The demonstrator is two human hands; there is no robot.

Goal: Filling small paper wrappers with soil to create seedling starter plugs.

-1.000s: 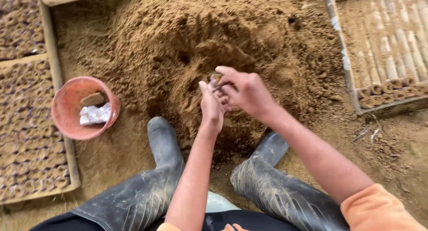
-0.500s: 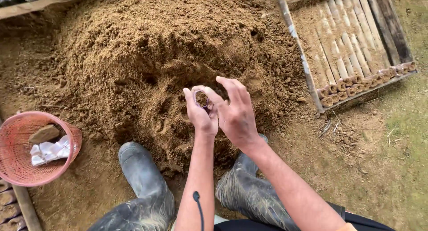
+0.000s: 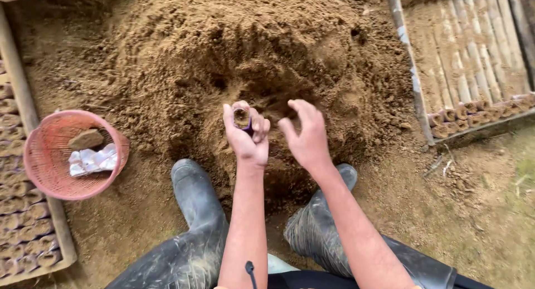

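Head view: looking down at both hands over a big soil heap, seated, rubber boots either side of the dug-out face.
Left hand: closed round a small dark pot, thumb and fingers wrapped on its wall, held up above the soil.
Pot: inside the left fist, mouth up toward camera, long axis roughly vertical; soil visible in the mouth, fill level hard to judge.
Right hand: not gripping anything visible; fingers curled, tips pinched loosely, palm facing the pot. Loose soil in the fingers possible, cannot tell.
Key relation: pot lies just left of the right hand, near but apart, clear gap between fingertips and rim. Right hand level with the rim, not over it.
Nearer hand: left already on the pot; right is the free one.
Soil under hands: scooped hollow directly below and beyond both hands.
Left side: pink basket on the ground, holding a brown lump and a pale bundle; well apart from the hands.
Far left: wooden frame with rows of filled pots.
Right: slatted wooden tray, one row of filled pots at its near edge.
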